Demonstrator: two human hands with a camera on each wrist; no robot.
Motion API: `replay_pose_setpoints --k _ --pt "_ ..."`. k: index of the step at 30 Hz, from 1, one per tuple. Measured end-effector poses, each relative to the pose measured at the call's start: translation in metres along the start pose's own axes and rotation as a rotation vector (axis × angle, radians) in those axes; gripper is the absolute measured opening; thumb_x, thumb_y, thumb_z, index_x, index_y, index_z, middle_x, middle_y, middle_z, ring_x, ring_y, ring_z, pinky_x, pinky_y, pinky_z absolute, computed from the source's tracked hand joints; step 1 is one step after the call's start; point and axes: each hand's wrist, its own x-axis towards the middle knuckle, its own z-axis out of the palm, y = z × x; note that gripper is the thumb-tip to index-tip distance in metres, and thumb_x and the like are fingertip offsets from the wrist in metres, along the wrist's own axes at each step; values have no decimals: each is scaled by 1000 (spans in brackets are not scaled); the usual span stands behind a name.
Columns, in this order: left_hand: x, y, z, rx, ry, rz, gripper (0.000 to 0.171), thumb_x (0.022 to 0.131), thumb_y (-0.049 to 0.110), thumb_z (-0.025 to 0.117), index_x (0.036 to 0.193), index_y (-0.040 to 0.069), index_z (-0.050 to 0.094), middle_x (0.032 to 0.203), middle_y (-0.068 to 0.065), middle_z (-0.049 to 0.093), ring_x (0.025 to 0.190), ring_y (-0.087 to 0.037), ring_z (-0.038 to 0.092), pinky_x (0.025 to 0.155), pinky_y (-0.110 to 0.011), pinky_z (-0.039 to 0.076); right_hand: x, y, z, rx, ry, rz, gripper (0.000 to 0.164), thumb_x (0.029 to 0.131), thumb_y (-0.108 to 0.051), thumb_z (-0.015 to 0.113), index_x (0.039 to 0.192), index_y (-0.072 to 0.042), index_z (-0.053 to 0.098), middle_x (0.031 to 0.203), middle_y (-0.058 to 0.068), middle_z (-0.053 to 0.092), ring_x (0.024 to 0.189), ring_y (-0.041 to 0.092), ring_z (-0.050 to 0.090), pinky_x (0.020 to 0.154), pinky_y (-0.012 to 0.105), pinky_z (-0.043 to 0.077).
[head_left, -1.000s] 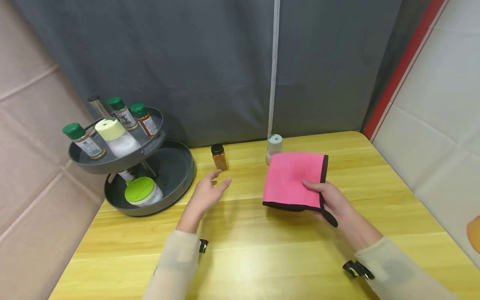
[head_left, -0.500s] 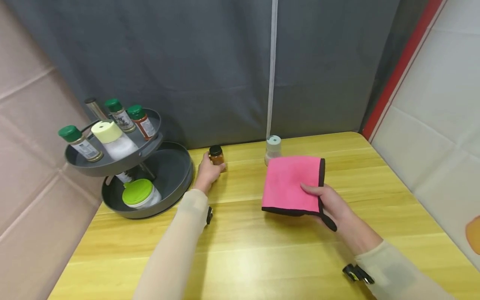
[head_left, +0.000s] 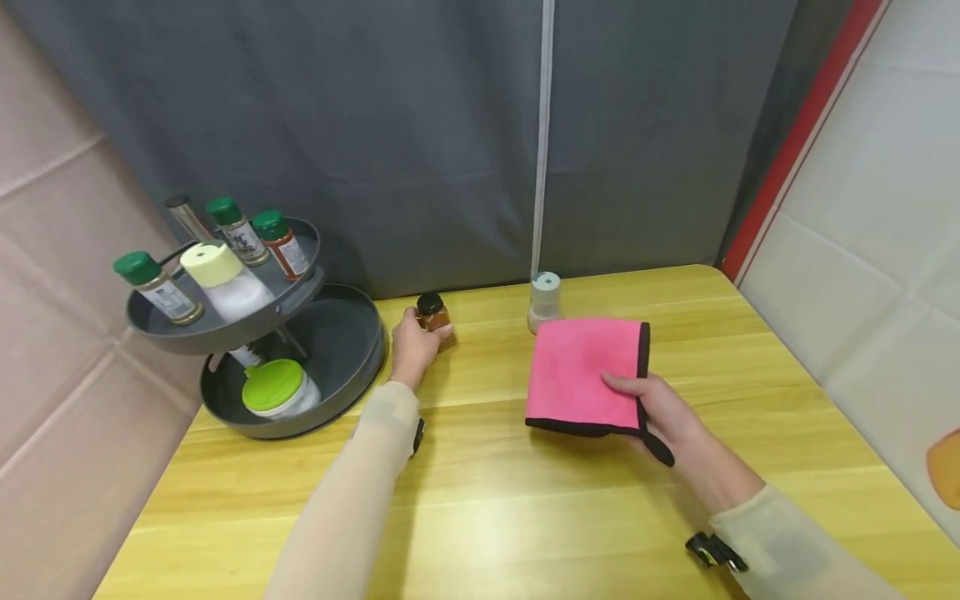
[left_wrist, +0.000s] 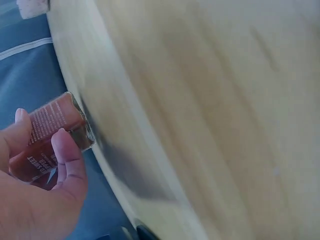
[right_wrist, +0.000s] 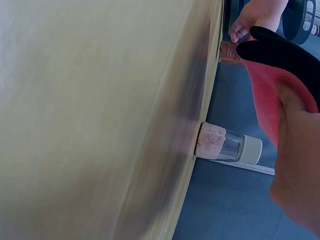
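Observation:
My left hand [head_left: 415, 350] grips a small spice jar [head_left: 436, 322] with a black cap and reddish-brown contents, near the back of the table. In the left wrist view, thumb and fingers hold the labelled jar [left_wrist: 52, 120] from both sides. It leans a little; whether its base touches the wood I cannot tell. My right hand [head_left: 663, 410] holds a folded pink cloth [head_left: 577, 367] with black trim, thumb on top and fingers hidden beneath. Just behind the cloth stands a clear shaker [head_left: 544, 307] with a whitish cap; the right wrist view shows pink grains in this shaker [right_wrist: 212, 141].
A dark grey two-tier rack [head_left: 367, 367] stands at the left. Its upper tier carries green-capped jars [head_left: 168, 296] and a yellow-capped shaker [head_left: 228, 283]; a green-lidded container [head_left: 277, 390] sits below. A grey curtain [head_left: 375, 142] hangs behind the wooden table [head_left: 480, 517].
My left hand has reached forward from near the spice jar and taken hold of it; the jar now tilts slightly. My right hand keeps the cloth in nearly the same place.

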Motion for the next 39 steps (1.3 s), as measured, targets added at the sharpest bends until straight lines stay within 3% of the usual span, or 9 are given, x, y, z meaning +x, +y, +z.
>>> replay_pose_setpoints --k 7,14,18,23,27,34,39 --pt "-4 16 -9 -42 36 38 59 86 32 83 128 3 55 116 -17 65 107 -33 60 96 -47 48 -2 -1 3 9 5 3 53 105 -11 54 148 -12 24 124 6 68 115 20 66 99 40 52" --pt "-21 37 -23 -77 78 81 53 86 35 82 124 8 57 116 -12 65 96 -28 58 83 -44 49 -1 -2 7 24 7 16 52 104 -11 54 148 -13 26 124 7 68 116 20 66 100 40 52" --pt "-38 47 -32 -154 80 95 56 86 35 83 129 12 57 116 -10 64 99 -27 61 82 -43 52 0 -1 10 28 27 7 58 103 -12 57 151 -14 25 128 6 66 118 19 64 101 39 50" --pt "-68 60 -45 -317 1 66 59 87 36 81 136 17 55 118 -11 59 104 -27 66 82 -44 57 1 1 15 41 28 -3 57 103 -12 58 150 -16 26 130 6 65 119 19 64 101 39 51" --pt "-98 72 -50 -373 -53 72 57 86 35 82 136 21 57 117 -9 57 105 -26 67 81 -43 58 3 3 20 12 -23 -43 51 104 -13 57 147 -15 29 129 7 64 118 20 64 98 41 52" --pt "-153 70 -47 -375 -33 121 54 83 26 86 132 22 64 121 -2 67 112 -26 65 84 -44 59 1 8 39 -169 -21 -121 46 104 -20 59 142 -10 36 126 7 64 113 21 67 95 39 55" --pt "-182 61 -44 -297 26 131 53 81 22 87 130 22 66 115 3 70 108 -21 65 81 -39 59 -8 8 64 -535 44 -263 47 102 -30 61 137 -3 47 124 12 64 104 23 65 90 33 54"
